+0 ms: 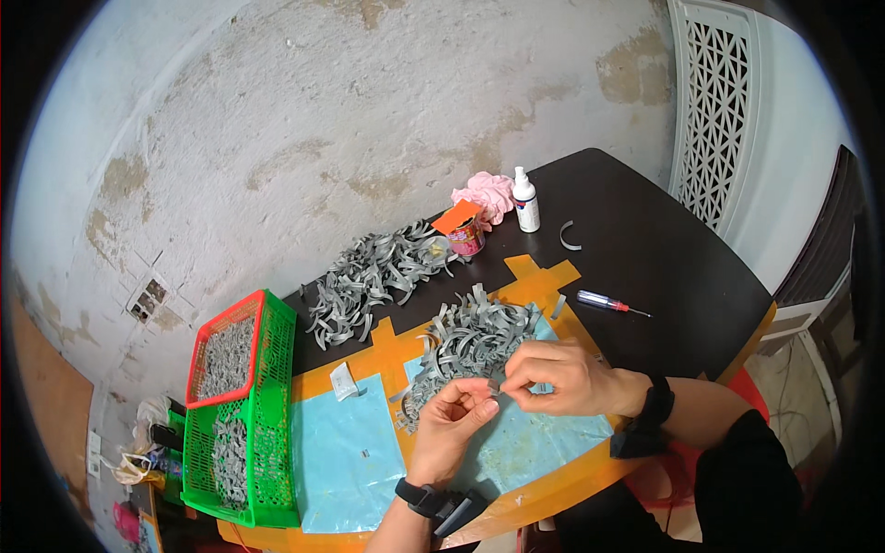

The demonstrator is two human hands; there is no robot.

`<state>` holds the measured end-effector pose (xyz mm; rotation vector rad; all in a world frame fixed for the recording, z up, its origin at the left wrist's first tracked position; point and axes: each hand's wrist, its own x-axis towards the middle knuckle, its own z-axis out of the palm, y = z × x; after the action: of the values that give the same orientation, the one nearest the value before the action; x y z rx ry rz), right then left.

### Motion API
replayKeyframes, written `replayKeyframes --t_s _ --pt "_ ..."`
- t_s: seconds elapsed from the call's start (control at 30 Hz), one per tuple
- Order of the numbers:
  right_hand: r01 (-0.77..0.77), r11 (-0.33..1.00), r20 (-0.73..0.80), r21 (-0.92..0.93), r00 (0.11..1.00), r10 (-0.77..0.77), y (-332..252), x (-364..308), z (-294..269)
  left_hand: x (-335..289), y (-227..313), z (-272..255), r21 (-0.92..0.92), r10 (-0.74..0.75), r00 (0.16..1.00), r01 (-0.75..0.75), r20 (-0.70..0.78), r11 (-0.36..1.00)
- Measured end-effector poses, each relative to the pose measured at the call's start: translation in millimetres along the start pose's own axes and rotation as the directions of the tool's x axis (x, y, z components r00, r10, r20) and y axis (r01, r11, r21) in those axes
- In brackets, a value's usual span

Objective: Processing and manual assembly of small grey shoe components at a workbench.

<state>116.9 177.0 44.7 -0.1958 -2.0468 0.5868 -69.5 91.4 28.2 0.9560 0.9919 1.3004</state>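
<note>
My left hand [455, 426] is closed in a pinch, thumb against forefinger, with a small grey piece just showing at the fingertips. From the right, my right hand [560, 376] meets it, its fingers curled and pinched at the same spot; what they grip is too small to make out. Both hands are over the front of a heap of curved grey strips [475, 336]. The heap lies on light blue sheeting [525, 452] taped to the dark table. Part of the heap is hidden behind my hands.
Another pile of grey strips [373, 281] lies near the wall. Green and red baskets [277, 452] holding grey pieces stand at left. A can [468, 241], pink cloth [493, 192] and white bottle [526, 205] are at the back. A screwdriver [601, 300] and one loose strip [572, 246] lie at right.
</note>
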Motion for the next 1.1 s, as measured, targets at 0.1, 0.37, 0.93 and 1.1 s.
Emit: replayKeyframes --t_s 0.1,0.37,0.93,1.1 --pt "0.015 1.0 0.012 0.003 1.0 -0.015 0.4 -1.2 2.0 3.2 -9.3 -5.1 -0.066 -0.008 1.0 0.008 0.002 0.998" --pt "0.024 0.999 0.068 -0.043 0.997 -0.021 5.1 -3.1 6.0 3.8 -4.0 0.1 -0.101 0.012 0.999 -0.016 -0.034 0.995" --pt "-0.531 0.505 0.357 0.68 0.842 0.405 16.0 -10.5 9.7 -0.5 4.1 0.7 0.051 0.045 0.999 -0.045 0.006 0.998" --pt "-0.591 0.398 0.447 0.702 0.8 0.4 13.0 -8.4 7.8 0.2 1.1 -1.2 -0.061 0.046 0.999 -0.045 0.008 0.997"
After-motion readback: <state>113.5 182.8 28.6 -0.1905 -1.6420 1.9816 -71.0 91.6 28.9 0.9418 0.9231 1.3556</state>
